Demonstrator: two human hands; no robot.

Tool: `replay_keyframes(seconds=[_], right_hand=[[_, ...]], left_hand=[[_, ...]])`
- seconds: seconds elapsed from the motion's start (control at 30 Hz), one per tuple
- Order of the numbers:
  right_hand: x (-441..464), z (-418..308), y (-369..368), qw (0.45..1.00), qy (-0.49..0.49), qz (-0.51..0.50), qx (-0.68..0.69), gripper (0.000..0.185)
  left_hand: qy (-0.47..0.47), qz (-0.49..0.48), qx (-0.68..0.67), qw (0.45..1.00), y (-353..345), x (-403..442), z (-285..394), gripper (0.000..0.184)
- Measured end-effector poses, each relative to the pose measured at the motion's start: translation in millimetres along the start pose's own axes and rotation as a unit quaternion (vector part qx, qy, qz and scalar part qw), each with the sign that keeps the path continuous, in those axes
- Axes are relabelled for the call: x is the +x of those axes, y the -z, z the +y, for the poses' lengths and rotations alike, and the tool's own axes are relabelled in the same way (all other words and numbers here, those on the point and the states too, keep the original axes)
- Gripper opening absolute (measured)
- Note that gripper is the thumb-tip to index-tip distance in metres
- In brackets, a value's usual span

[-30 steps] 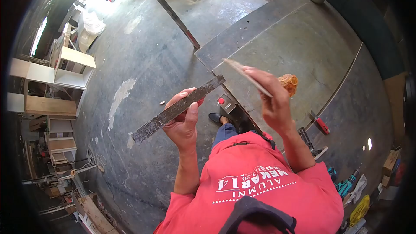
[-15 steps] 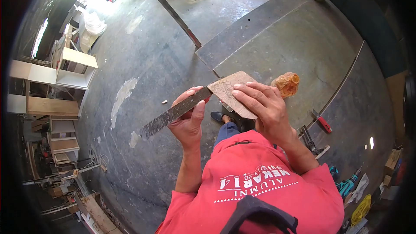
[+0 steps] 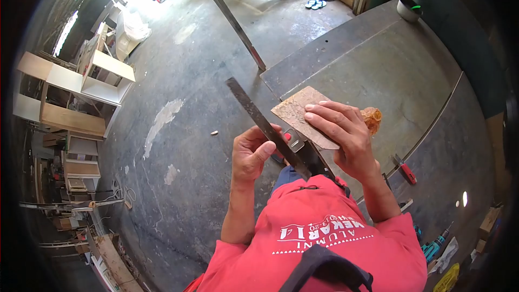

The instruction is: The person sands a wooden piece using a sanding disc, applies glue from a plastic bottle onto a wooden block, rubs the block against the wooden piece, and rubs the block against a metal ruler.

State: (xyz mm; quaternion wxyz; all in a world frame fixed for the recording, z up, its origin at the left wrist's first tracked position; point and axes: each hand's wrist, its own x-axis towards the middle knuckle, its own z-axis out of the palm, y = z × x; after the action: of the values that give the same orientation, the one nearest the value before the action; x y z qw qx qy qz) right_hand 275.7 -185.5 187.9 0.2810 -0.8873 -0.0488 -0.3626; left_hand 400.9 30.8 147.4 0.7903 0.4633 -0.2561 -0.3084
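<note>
A long, narrow dark bar (image 3: 263,121) with a worn, speckled surface is pinched between the thumb and fingers of my left hand (image 3: 252,154). It slants from the upper left down toward the red shirt. My right hand (image 3: 346,135) grips a flat, light brown piece with angled corners (image 3: 303,109), its fingers lying over the top face and the thumb hidden beneath. The bar and the piece are apart. Behind my right hand, partly covered by it, an orange-brown lump (image 3: 372,119) rests on the work surface (image 3: 400,70).
A red button box (image 3: 292,139) sits at the near table edge. A red-handled tool (image 3: 408,173) and a teal drill (image 3: 434,248) lie to the right. A metal post (image 3: 230,19) stands ahead; shelving units (image 3: 75,121) stand at the left. A bowl (image 3: 409,10) is at the far corner.
The dark bar has swung round in my left hand, from pointing lower left to pointing upper left, and has parted from the flat piece. The whole view has shifted slightly.
</note>
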Motion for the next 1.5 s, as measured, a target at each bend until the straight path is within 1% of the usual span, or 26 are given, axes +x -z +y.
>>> replay_keyframes(seconds=[0.03,0.1,0.13,0.2,0.3,0.33,0.4,0.43,0.53,0.63,0.7,0.8,0.9,1.13,1.33,1.4,1.5], right_hand=[[3,1,-2,1.000,0.003,0.001,-0.001,0.042],[9,2,-7,1.000,0.021,0.007,-0.017,0.042],[14,0,-8,1.000,0.022,0.007,-0.017,0.042],[23,-4,-8,0.998,0.041,0.023,-0.038,0.043],[27,-6,-11,0.996,0.052,0.007,-0.069,0.044],[25,-6,-12,0.996,0.054,0.007,-0.069,0.044],[17,-6,-15,0.995,0.070,-0.021,-0.072,0.044],[15,-7,-16,0.995,0.073,-0.022,-0.072,0.044],[11,-8,-15,0.995,0.075,-0.023,-0.057,0.043],[17,-3,-14,0.994,0.064,-0.009,-0.083,0.043],[21,4,-17,0.993,0.065,0.005,-0.101,0.045],[27,9,-19,0.992,0.054,0.022,-0.113,0.045],[25,9,-20,0.994,0.054,0.011,-0.099,0.044],[14,7,-17,0.993,0.082,-0.050,-0.071,0.044],[12,11,-9,0.991,0.097,-0.076,-0.055,0.044],[9,14,-9,0.990,0.102,-0.083,-0.058,0.043],[10,16,-8,0.989,0.107,-0.083,-0.057,0.043]], left_hand=[[-0.003,-0.001,0.000,1.000,0,-1,0,0.038],[0.037,-0.018,-0.033,0.999,0,-2,-1,0.041],[0.036,-0.018,-0.033,0.999,1,-2,0,0.041],[0.064,-0.066,-0.073,0.993,2,-2,0,0.044],[0.056,-0.086,-0.084,0.991,5,-2,0,0.045],[0.054,-0.086,-0.084,0.991,4,-2,1,0.045],[0.046,-0.048,-0.098,0.993,3,-3,5,0.048],[0.044,-0.047,-0.099,0.993,5,-4,6,0.048],[0.067,-0.038,-0.108,0.991,10,-5,7,0.052],[0.093,-0.052,-0.096,0.990,10,-7,7,0.056],[0.115,-0.086,-0.085,0.986,10,-6,9,0.057],[0.122,-0.109,-0.087,0.983,7,-6,9,0.057],[0.112,-0.082,-0.118,0.983,3,-7,13,0.055],[0.115,-0.075,-0.115,0.984,18,-6,17,0.056],[0.114,-0.075,-0.152,0.979,20,-6,14,0.054],[0.118,-0.059,-0.152,0.980,19,-6,15,0.050],[0.122,-0.057,-0.137,0.981,27,-6,5,0.049]])
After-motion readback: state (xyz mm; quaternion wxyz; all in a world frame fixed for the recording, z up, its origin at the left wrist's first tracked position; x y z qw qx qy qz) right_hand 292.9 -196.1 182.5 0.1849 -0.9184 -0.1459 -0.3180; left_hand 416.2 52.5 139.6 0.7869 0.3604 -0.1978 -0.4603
